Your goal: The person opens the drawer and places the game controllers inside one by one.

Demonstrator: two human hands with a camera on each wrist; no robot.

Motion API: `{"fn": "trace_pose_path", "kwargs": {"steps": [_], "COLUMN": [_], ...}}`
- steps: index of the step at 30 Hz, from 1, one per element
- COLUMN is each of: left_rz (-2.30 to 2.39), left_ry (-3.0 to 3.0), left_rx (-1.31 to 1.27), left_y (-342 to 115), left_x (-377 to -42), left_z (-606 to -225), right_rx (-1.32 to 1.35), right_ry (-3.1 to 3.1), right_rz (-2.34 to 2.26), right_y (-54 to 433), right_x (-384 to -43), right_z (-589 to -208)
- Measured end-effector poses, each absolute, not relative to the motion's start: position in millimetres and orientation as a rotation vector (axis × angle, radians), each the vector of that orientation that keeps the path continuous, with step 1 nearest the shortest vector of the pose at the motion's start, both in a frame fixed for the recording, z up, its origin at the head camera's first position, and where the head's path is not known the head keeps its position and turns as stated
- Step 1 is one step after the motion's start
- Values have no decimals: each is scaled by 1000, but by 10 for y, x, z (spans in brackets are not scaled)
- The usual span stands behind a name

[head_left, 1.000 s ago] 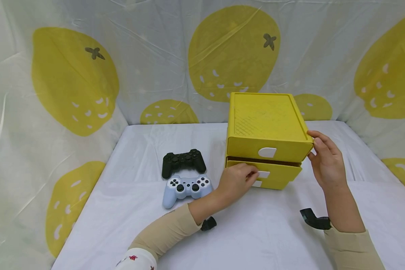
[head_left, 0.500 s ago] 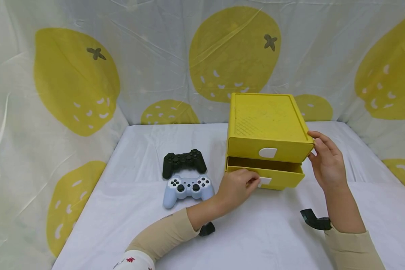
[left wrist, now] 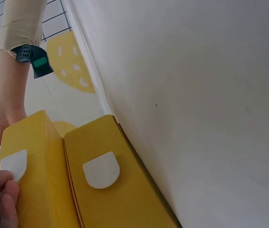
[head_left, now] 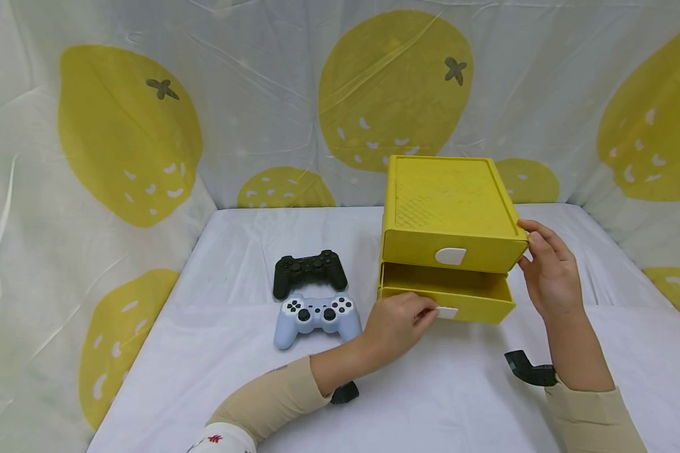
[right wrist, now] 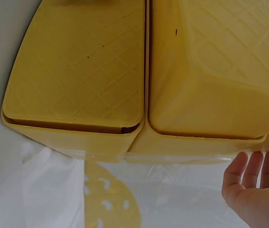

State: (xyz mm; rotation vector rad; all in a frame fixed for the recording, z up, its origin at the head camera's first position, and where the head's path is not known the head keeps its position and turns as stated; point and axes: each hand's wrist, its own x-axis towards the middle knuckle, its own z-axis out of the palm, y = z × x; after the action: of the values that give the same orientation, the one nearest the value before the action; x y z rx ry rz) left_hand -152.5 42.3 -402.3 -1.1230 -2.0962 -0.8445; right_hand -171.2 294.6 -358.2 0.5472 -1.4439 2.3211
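Observation:
A yellow drawer box point(head_left: 447, 195) with white tabs stands at the right of the table. Its middle drawer point(head_left: 470, 306) is pulled out and its inside shows. My left hand point(head_left: 398, 322) pinches the white tab point(head_left: 447, 313) of this drawer between thumb and fingers. The left wrist view shows the pinched tab point(left wrist: 15, 164) too, with the lower drawer point(left wrist: 94, 142) pushed in beside it. My right hand point(head_left: 551, 270) rests its fingers against the box's right side near the top front corner. In the right wrist view its fairly straight fingers point(right wrist: 253, 166) touch the frame's side.
A black game controller point(head_left: 308, 274) and a light blue game controller point(head_left: 316, 318) lie left of the box, the blue one close to my left wrist. White cloth covers the table point(head_left: 232, 377). A lemon-print curtain point(head_left: 260, 94) hangs behind and at both sides.
The middle drawer has slid out toward me, its gap widening from a thin slit. My left hand has moved slightly nearer with the tab. The right hand has stayed in place.

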Motion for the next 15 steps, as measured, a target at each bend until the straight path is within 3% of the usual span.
{"fn": "trace_pose_path", "kwargs": {"steps": [15], "left_rz": [-866], "left_ry": [-2100], "left_rx": [-1145], "left_y": [368], "left_x": [-1424], "left_z": [-4042], "right_rx": [532], "right_ry": [-1458], "right_rz": [2313], "right_y": [2941], "right_x": [-1710], "right_z": [-3581]}}
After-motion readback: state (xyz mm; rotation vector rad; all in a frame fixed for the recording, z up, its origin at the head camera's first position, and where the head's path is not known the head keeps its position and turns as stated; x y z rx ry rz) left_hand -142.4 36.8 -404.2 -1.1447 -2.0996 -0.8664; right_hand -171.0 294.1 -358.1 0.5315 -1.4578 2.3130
